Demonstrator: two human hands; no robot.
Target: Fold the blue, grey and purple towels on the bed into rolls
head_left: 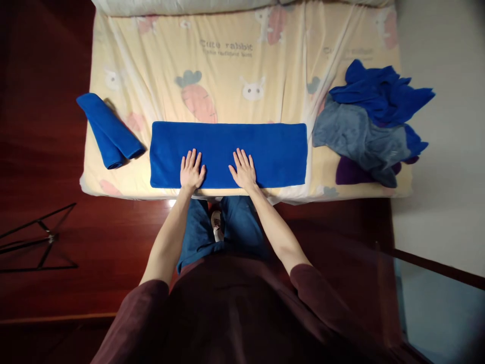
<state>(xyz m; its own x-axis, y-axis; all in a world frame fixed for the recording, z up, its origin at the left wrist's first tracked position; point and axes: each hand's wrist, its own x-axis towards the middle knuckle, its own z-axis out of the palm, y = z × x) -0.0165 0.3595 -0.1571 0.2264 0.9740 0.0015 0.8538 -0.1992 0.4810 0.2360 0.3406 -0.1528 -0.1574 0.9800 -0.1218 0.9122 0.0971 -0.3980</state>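
A blue towel (223, 139) lies flat as a long rectangle along the near edge of the bed. Palm down on its left part rests my left hand (192, 172), fingers stretched out. My right hand (243, 169) also lies flat on the towel, right of its middle, with the fingers spread. Neither hand grips anything. To the left, two blue rolled towels or one folded roll (109, 131) lie at a slant; I cannot tell which. On the right is a crumpled pile with a blue cloth (379, 93), a grey cloth (352, 129) and a purple cloth (350, 171).
The bed has a yellow sheet (227, 76) printed with carrots and rabbits. A pale rolled or padded bundle (182, 6) runs along its far edge. A black tripod stand (49, 236) stands on the dark red floor at left. A pale wall (443, 167) borders the right side.
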